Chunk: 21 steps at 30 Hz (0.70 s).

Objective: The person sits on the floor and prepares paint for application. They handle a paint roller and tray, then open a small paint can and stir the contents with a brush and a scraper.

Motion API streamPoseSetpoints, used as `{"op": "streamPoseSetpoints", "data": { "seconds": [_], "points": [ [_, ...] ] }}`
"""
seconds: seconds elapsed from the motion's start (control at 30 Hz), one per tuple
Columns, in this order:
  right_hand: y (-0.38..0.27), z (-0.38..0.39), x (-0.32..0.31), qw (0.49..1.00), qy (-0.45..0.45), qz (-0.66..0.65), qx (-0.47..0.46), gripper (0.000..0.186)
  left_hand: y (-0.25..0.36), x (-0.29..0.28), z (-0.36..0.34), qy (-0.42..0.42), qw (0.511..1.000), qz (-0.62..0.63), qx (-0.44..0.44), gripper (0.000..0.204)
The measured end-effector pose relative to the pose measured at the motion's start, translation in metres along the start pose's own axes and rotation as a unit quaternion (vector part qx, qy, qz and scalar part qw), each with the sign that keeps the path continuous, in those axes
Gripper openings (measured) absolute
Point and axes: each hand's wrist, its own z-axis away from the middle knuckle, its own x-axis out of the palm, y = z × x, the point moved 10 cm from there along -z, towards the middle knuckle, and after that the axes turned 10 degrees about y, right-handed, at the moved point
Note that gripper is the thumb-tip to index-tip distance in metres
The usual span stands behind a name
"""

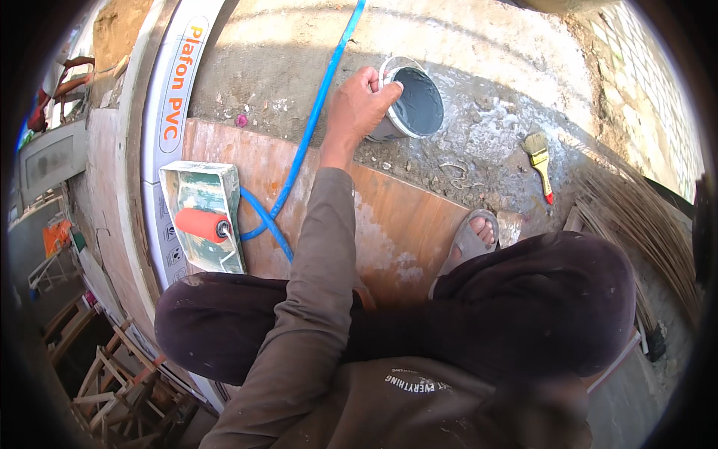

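Observation:
My left hand reaches forward with its fingers closed on the white handle of a small paint bucket, at the handle's left end by the rim. Dark grey paint fills much of the bucket, which stands on the rough ground and leans a little. My right hand does not show. To the left, a paint tray with greenish-white stains holds a paint roller with an orange-red sleeve. A flat paintbrush with a yellow handle and red tip lies on the ground to the right.
A blue hose runs across a plywood board and loops near the tray. Along the left lies a long white panel package. Thin sticks lie at right. Wooden frames stand lower left; another person's arm shows upper left.

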Motion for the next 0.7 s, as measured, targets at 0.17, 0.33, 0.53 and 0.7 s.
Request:
{"op": "streamPoseSetpoints", "data": {
  "seconds": [0.17,0.33,0.53,0.7],
  "points": [
    [-0.073,0.017,0.052,0.992,-0.043,0.052,-0.106,0.043,0.018,0.011,0.0,0.02,0.998,0.017,0.049,0.037],
    [-0.174,0.033,0.141,0.923,-0.089,0.209,-0.311,0.043,0.023,0.039,-0.005,-0.029,0.994,-0.036,0.103,0.049],
    [-0.261,0.031,0.194,0.716,-0.014,0.421,-0.557,0.032,0.045,0.069,-0.027,-0.048,0.983,-0.123,0.124,0.05],
    [-0.293,0.039,0.228,0.657,-0.005,0.462,-0.595,0.024,0.04,0.079,-0.032,-0.089,0.982,-0.139,0.09,0.038]
  ]
}}
